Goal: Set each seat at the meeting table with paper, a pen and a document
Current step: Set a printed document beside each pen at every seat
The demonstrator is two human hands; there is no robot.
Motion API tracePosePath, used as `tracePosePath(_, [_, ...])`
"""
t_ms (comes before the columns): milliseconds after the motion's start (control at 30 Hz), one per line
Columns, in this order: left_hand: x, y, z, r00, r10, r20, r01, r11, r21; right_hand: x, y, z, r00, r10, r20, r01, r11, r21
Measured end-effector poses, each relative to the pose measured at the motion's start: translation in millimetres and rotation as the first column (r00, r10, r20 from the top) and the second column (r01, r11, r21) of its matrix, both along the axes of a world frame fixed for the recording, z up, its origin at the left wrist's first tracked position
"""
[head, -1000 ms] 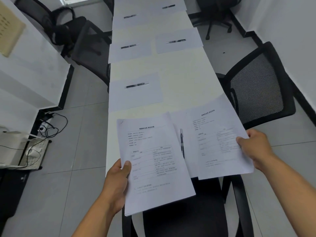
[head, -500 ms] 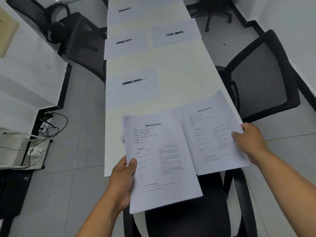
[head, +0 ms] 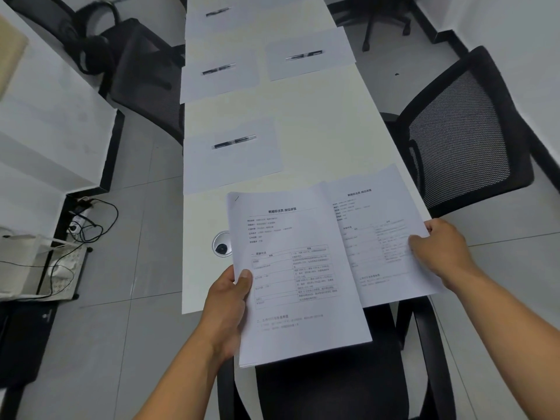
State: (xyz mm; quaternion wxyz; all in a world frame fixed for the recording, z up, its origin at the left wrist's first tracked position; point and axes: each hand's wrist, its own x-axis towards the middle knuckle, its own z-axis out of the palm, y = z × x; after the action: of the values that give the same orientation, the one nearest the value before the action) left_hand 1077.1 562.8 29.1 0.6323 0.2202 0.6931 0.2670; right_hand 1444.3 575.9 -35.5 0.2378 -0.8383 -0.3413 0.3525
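Both hands pinch paper. Left hand (head: 225, 301) holds the stack (head: 298, 277) of printed documents at its left edge, thumb on top and the other fingers under it. Right hand (head: 441, 248) pinches one single document (head: 378, 237) at its right edge; this sheet lies partly under the stack and partly over the near right corner of the desk (head: 327, 137).

I judge the step in hand is giving out the documents: the right hand is separating one copy from the stack for the seat at the right, by the mesh chair (head: 460, 137). The next move calls for sliding this sheet fully free and laying it flat at that place, without pulling a second copy with it.

Both the stack and the single sheet have the long axis from about 6 to 12 o'clock, a little tilted to 11, with the title end away from the person.

Further along the desk, at 11, 12 and 1 o'clock, blank sheets lie with a pen on each, for example the nearest pen (head: 234, 142), whose long axis runs from 9 to 3 o'clock. No document is there yet.
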Motion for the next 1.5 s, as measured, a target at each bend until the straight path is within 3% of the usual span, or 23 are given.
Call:
tracePosePath(200, [2, -1, -1, 1.0, 0.005, 0.005, -0.005, 1.0, 0.003, 4, -3, 0, 0.995, 0.048, 0.088, -0.045, 0.998, -0.041])
tracePosePath(367, [-1, -4, 2, 1.0, 0.019, -0.007, -0.019, 1.0, 0.012, -6, -10, 2, 0.933, 0.194, 0.302, -0.154, 0.976, -0.153])
tracePosePath(467, [-3, -7, 6, 0.999, 0.024, -0.031, -0.024, 1.0, 0.013, -19, -13, 2, 0.921, 0.25, 0.299, -0.218, 0.966, -0.138])
tracePosePath(600, [-2, -8, 13, 0.999, 0.036, -0.031, -0.036, 0.999, 0.022, -45, -14, 11, 0.96, 0.235, 0.154, -0.239, 0.971, 0.006])
tracePosePath(733, [-1, -12, 24, 0.999, 0.05, -0.022, -0.049, 0.998, 0.048, -75, -13, 34, 0.97, 0.188, -0.153, -0.172, 0.979, 0.113])
tracePosePath(833, [-3, -16, 31, 0.998, 0.059, -0.014, -0.058, 0.996, 0.061, -94, -15, 55, 0.899, 0.158, -0.408, -0.129, 0.987, 0.098])
tracePosePath(933, [-7, -23, 42, 0.998, 0.062, -0.003, -0.062, 0.995, 0.076, -110, -24, 68, 0.816, 0.177, -0.55, -0.162, 0.984, 0.076])
tracePosePath(1133, [-18, -34, 71, 0.998, 0.054, 0.013, -0.056, 0.985, 0.166, -141, -38, 99, 0.75, 0.208, -0.628, -0.156, 0.978, 0.137])
tracePosePath(1367, [-61, -55, 118, 0.997, 0.057, 0.044, -0.068, 0.942, 0.328, -190, -54, 155, 0.842, 0.296, -0.452, -0.178, 0.942, 0.285])
tracePosePath(1500, [-97, -73, 139, 0.997, 0.056, 0.06, -0.074, 0.922, 0.379, -231, -72, 189, 0.848, 0.313, -0.427, -0.182, 0.93, 0.32])
